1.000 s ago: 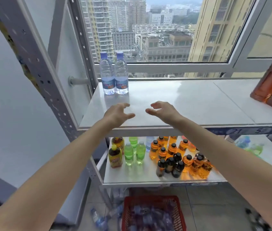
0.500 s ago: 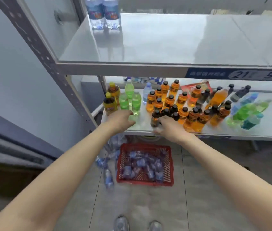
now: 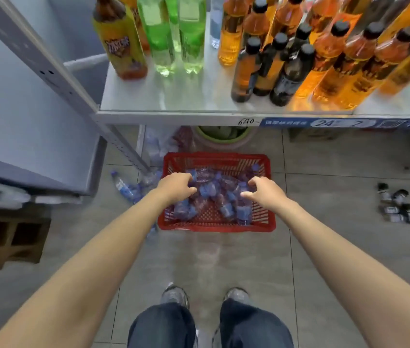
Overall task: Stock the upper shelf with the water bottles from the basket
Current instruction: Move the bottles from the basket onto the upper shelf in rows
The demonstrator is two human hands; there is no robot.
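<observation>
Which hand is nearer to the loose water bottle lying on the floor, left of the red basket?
The left. The left hand is over the basket's left side, closer to that floor bottle. The right hand is over its right side, farther away.

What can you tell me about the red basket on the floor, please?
The red basket is a rectangular crate of what looks like plastic, with latticed walls and a perforated bottom. It sits flat on the tiled floor just in front of the shelf unit. Inside, small water bottles with blue labels lie jumbled on their sides. The left hand and right hand reach in over the bottles with curled fingers; whether either grips one yet is unclear.
</observation>
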